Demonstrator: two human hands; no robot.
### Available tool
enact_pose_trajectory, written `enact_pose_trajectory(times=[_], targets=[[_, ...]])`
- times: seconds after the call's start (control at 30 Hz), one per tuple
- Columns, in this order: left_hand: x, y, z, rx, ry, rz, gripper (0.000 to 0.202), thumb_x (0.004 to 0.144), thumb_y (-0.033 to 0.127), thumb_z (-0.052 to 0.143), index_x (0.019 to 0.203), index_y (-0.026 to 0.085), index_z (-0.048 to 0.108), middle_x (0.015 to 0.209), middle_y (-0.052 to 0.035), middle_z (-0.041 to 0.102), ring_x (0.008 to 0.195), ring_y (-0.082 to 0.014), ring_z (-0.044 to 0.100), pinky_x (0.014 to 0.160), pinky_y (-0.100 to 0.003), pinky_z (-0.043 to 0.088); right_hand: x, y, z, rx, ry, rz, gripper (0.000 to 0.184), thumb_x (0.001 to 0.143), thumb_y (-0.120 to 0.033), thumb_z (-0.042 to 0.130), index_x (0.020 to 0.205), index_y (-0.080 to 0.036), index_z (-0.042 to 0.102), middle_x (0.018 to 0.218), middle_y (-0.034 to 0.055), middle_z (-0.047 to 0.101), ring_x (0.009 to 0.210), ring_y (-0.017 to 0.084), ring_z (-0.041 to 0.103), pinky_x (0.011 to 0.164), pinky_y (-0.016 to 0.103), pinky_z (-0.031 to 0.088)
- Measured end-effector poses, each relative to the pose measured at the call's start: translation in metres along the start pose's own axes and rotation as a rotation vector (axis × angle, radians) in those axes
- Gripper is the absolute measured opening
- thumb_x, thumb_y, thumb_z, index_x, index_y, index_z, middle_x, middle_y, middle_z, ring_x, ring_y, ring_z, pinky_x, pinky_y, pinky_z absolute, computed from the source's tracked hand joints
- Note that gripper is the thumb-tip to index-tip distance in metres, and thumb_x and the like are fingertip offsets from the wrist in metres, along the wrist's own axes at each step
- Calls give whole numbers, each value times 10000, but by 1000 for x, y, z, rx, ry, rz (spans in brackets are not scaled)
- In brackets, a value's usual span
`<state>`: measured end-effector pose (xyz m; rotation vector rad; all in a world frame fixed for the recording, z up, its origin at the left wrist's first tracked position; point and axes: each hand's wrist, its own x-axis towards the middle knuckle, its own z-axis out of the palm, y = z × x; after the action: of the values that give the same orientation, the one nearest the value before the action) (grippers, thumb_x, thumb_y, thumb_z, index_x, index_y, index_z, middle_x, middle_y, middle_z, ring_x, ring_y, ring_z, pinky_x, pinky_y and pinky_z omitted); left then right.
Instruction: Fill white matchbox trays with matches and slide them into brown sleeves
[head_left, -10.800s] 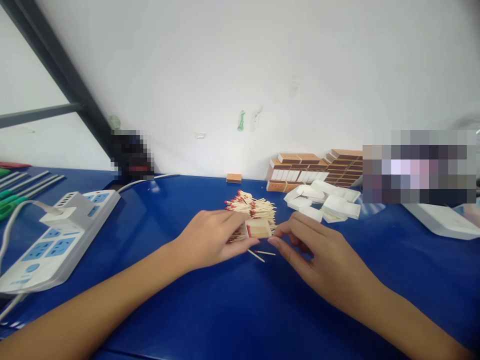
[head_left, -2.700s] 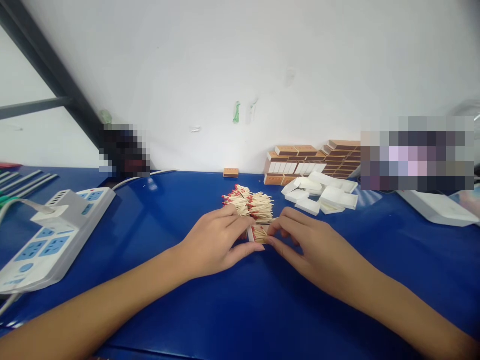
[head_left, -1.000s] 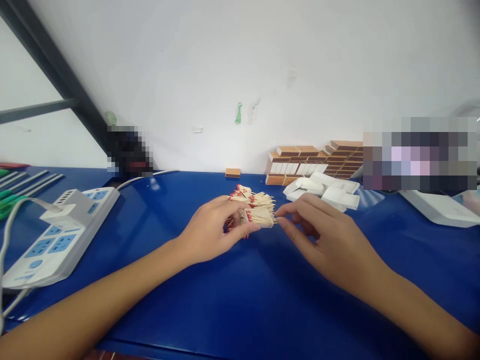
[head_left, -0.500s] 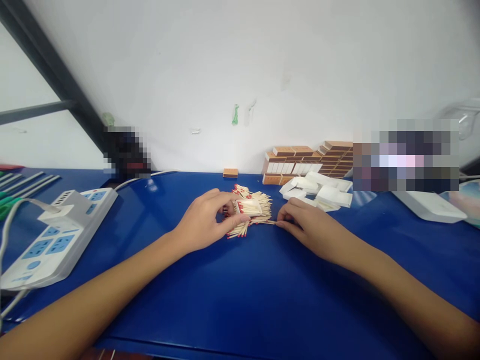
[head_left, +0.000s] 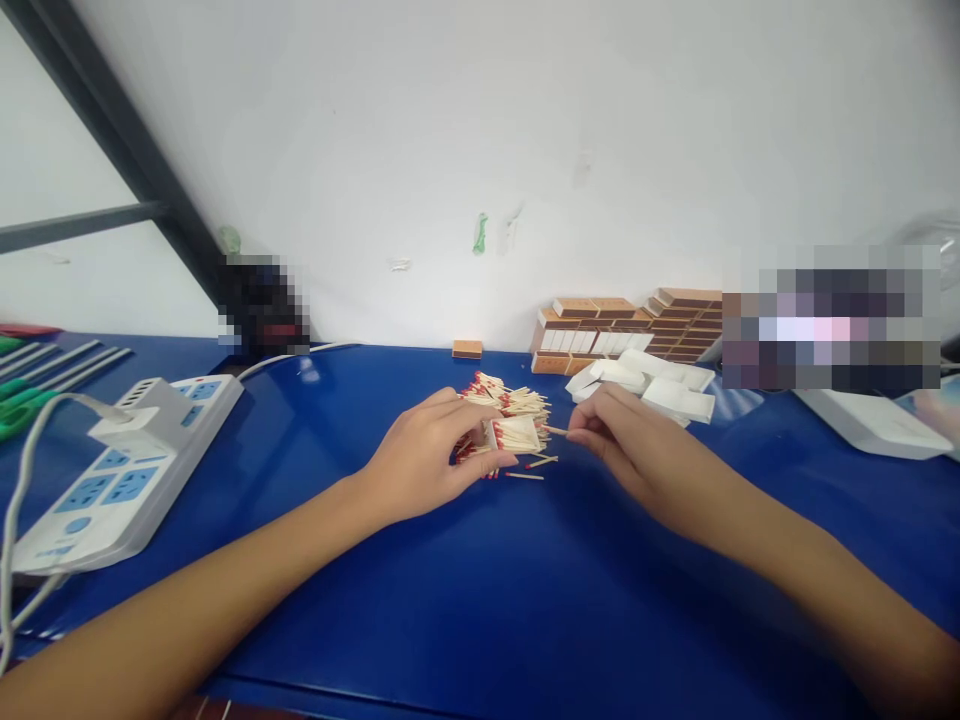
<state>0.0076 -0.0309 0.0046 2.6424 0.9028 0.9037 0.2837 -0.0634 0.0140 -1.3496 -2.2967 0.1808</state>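
My left hand (head_left: 435,445) is closed around a small white matchbox tray (head_left: 527,432), thumb along its near side and fingers behind. Red-tipped matches lie inside the tray. Under and behind it spreads a heap of loose matches (head_left: 517,398). To the right, my right hand (head_left: 615,435) pinches a match (head_left: 556,431) by its plain end, its other end pointing at the tray. A few single matches (head_left: 525,476) rest on the blue table just in front of the tray.
White empty trays (head_left: 675,390) lie behind my right hand. Brown matchboxes (head_left: 622,325) are stacked along the wall, with a single matchbox (head_left: 466,349) further left. A power strip (head_left: 127,480) with a white cable sits at the left on the blue table (head_left: 450,600).
The tray in my left hand has shifted slightly right and toward me. My right hand has risen a little with the match, and loose matches now show in front of the tray.
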Motion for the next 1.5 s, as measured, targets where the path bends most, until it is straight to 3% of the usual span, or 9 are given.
enact_pose_trajectory(times=[0.2, 0.43, 0.67, 1.03, 1.3, 1.5], targets=[[-1, 7, 4, -22, -10, 50, 421, 941, 492, 695, 1203, 164, 673, 871, -30, 691, 850, -186, 572, 782, -321, 484, -3, -20, 8, 10, 0, -108, 111, 1056, -242, 463, 985, -216, 545, 985, 54, 570, 838, 188, 582, 713, 314, 467], [-3, 11, 6, -56, -23, 53, 426, 941, 500, 690, 1202, 164, 674, 861, -34, 664, 867, -191, 585, 777, -319, 494, -6, -26, 13, 25, 12, -120, 65, 1044, -234, 502, 1017, -213, 558, 1006, 45, 575, 832, 172, 587, 703, 305, 479], [-4, 11, 9, -86, -55, 45, 451, 945, 504, 682, 1249, 171, 667, 1024, -79, 714, 967, -221, 615, 881, -377, 516, -9, -29, 15, 28, 41, -157, 76, 1039, -223, 517, 1014, -206, 586, 996, 50, 578, 832, 170, 582, 710, 312, 477], [-3, 12, 5, -88, -54, 35, 424, 942, 502, 687, 1213, 176, 682, 871, -41, 668, 867, -198, 592, 789, -333, 495, -8, -23, 11, 0, 83, -151, 81, 1031, -236, 544, 1019, -205, 618, 982, 44, 583, 794, 155, 579, 692, 296, 462], [-3, 11, 4, -95, -48, 13, 411, 946, 497, 686, 1200, 174, 682, 843, -33, 651, 861, -195, 575, 776, -324, 480, -8, -28, 10, 25, 42, -161, 97, 1032, -226, 529, 1027, -206, 623, 1009, 50, 595, 809, 153, 594, 718, 299, 478], [-1, 8, 1, -114, -64, -19, 415, 948, 501, 681, 1217, 184, 692, 889, -43, 669, 866, -192, 578, 777, -327, 482, -7, -30, 8, 16, 122, -124, 92, 1020, -226, 537, 1036, -211, 626, 945, 38, 602, 729, 142, 570, 639, 289, 452]])
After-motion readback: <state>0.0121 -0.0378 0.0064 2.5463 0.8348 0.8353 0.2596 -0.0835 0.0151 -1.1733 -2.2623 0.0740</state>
